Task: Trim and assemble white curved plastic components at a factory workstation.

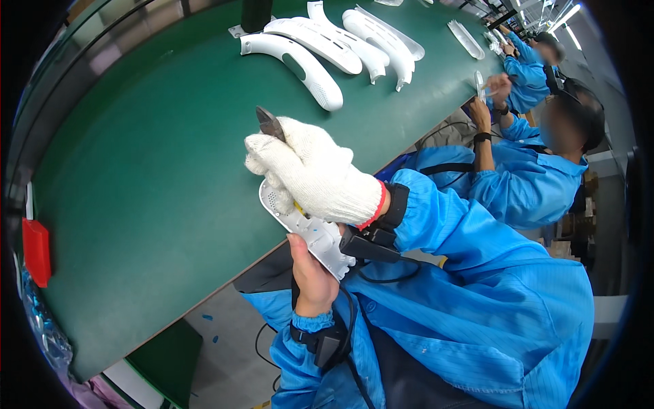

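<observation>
My left hand (313, 281), bare, grips the lower end of a white plastic shell (321, 242) just off the table's near edge. The shell's hollow inner side, with moulded ribs and a patch of small holes, faces up. Over its far part is my right hand (315, 169), in a white knitted glove with a red cuff. That hand is closed around a pair of pliers (270, 124); their dark metal jaws stick out past the thumb, pointing away from me. A bit of yellow shows beneath the glove, and most of the handles are hidden.
Several curved white plastic housings (300, 65) lie at the back of the green table (163, 163), beside a dark post (256, 15). A red-bladed tool (36, 252) and clear plastic bags (46, 327) lie along the left edge. Co-workers in blue sit to the right.
</observation>
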The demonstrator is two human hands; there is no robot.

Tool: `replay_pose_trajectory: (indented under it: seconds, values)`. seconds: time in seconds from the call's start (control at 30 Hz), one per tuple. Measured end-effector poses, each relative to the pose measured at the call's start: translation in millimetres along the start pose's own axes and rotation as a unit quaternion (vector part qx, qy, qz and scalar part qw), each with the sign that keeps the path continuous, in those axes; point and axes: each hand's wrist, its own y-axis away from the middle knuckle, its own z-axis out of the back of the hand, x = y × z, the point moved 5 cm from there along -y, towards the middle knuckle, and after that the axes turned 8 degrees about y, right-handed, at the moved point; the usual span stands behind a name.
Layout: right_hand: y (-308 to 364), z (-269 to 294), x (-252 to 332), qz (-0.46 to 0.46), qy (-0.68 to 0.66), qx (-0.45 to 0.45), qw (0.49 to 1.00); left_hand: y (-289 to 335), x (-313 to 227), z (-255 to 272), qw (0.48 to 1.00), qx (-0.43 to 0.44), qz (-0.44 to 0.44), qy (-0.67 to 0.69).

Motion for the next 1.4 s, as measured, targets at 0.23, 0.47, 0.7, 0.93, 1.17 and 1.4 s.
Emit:
replay_pose_trajectory:
  seconds: [0.23,0.47,0.7,0.93,1.17,1.4]
  values:
    - [-2.4,2.2,-3.4,0.034,0.09,-0.037,0.995,-1.6,3.4,2.2,0.999,-0.03,-0.017,-0.015]
    - [-11.0,5.7,-4.4,-0.006,0.014,0.004,1.0,-2.7,2.3,1.6,1.0,-0.001,0.026,0.001]
    - [-15.7,10.0,-11.3,-0.013,-0.013,0.003,1.0,-10.2,8.3,10.7,0.994,0.087,0.046,0.045]
    - [-9.2,8.8,-7.6,0.001,0.041,-0.007,0.999,-6.0,8.1,9.3,1.0,-0.016,0.01,-0.015]
    - [1.4,8.0,-5.1,0.072,0.076,-0.065,0.992,-2.9,1.4,5.0,1.0,-0.013,-0.007,-0.014]
    - [-0.6,1.2,-7.1,0.03,-0.109,-0.008,0.994,9.6,-5.1,15.7,0.995,-0.033,0.015,-0.094]
